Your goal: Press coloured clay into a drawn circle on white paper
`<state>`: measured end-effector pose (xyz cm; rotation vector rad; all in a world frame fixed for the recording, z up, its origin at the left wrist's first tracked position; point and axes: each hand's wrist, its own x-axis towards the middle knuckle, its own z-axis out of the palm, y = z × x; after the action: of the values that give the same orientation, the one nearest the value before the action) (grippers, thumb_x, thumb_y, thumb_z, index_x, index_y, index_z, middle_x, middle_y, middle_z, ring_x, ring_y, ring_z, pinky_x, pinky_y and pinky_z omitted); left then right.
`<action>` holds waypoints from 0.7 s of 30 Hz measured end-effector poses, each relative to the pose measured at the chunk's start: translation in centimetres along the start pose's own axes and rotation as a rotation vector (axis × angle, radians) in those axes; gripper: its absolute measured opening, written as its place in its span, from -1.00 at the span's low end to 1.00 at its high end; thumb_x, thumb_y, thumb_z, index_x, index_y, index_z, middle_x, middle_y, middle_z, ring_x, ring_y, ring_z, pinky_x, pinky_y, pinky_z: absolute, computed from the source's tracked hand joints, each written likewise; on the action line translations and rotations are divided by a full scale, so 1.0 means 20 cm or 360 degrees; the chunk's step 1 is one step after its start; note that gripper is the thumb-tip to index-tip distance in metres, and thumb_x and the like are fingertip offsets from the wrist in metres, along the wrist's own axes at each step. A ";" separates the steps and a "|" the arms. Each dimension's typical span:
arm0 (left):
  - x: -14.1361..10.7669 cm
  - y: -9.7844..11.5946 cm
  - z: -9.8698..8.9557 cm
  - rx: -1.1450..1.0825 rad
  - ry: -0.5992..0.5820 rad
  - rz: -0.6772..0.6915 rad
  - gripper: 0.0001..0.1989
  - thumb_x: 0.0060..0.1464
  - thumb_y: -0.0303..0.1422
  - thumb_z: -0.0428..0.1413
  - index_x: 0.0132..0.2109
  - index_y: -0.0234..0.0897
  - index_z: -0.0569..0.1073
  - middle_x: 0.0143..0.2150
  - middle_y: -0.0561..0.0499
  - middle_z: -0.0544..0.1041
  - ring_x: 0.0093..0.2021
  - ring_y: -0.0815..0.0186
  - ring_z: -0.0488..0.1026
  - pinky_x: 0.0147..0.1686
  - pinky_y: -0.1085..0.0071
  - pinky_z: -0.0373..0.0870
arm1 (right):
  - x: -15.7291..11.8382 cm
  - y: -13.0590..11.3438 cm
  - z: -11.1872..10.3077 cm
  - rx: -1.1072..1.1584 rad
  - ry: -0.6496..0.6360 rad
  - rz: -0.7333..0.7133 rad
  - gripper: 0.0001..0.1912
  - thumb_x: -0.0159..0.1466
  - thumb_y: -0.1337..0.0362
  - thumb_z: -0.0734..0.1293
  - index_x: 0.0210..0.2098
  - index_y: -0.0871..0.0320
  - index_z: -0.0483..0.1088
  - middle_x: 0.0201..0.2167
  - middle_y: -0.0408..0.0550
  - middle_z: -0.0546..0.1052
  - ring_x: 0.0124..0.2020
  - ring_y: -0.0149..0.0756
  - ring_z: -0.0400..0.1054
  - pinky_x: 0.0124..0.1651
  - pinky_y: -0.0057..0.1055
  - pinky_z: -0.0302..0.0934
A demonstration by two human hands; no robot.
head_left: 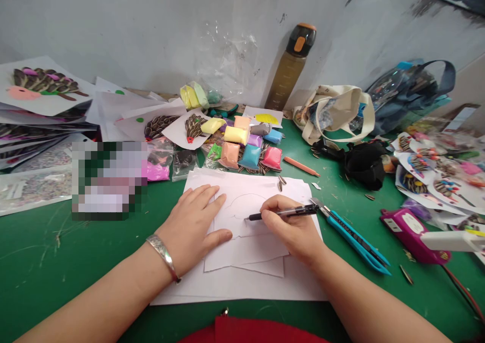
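Observation:
Several sheets of white paper (pixel 242 285) lie stacked in front of me, the smaller ones with torn lower edges. A curved outline in thin dark line (pixel 246 196) shows on the top sheet. My left hand (pixel 200 216) rests flat on the left side of the paper, fingers spread, a silver bracelet on the wrist. Held in my right hand (pixel 293 227) is a black pen (pixel 280 212), its tip at the paper beside the drawn line. Right of the paper lies a blue utility knife (pixel 352 237). Two sunflower seeds (pixel 281 183) sit on the paper's top edge.
Colourful packets of modelling clay (pixel 250 156) are heaped behind the paper, near an orange crayon-like stick (pixel 302 166). A tall bottle (pixel 291 67) leans against the wall. Seed-decorated pictures (pixel 47 85) are piled left. Right stand a cloth bag (pixel 335 110) and a magenta device with a cord (pixel 413 234).

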<state>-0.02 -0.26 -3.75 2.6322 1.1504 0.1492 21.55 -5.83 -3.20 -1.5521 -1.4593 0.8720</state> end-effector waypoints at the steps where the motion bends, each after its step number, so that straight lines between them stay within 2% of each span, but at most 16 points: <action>1: 0.00 0.00 0.00 0.0000 0.0001 0.0001 -0.42 0.06 -0.09 0.10 0.16 -0.30 0.33 0.25 -0.24 0.27 0.26 -0.06 0.13 0.21 -0.07 0.07 | 0.00 0.00 0.00 -0.0004 0.0002 -0.0002 -0.89 0.10 0.33 0.26 -0.51 0.14 0.41 -0.52 -0.13 0.44 -0.43 -0.32 0.31 -0.35 -0.40 0.18; 21: -0.01 0.00 -0.01 0.0040 -0.0038 0.0001 -0.39 0.07 -0.08 0.09 0.18 -0.35 0.32 0.26 -0.26 0.24 0.26 -0.06 0.11 0.21 -0.05 0.07 | 0.00 -0.01 -0.01 0.0027 -0.0082 0.0008 -0.87 0.07 0.37 0.24 -0.58 0.16 0.36 -0.59 -0.16 0.39 -0.50 -0.37 0.24 -0.40 -0.43 0.12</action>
<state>-0.06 -0.37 -3.61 2.6490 1.1507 0.1040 21.57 -5.92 -2.92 -1.5314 -1.4810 0.9314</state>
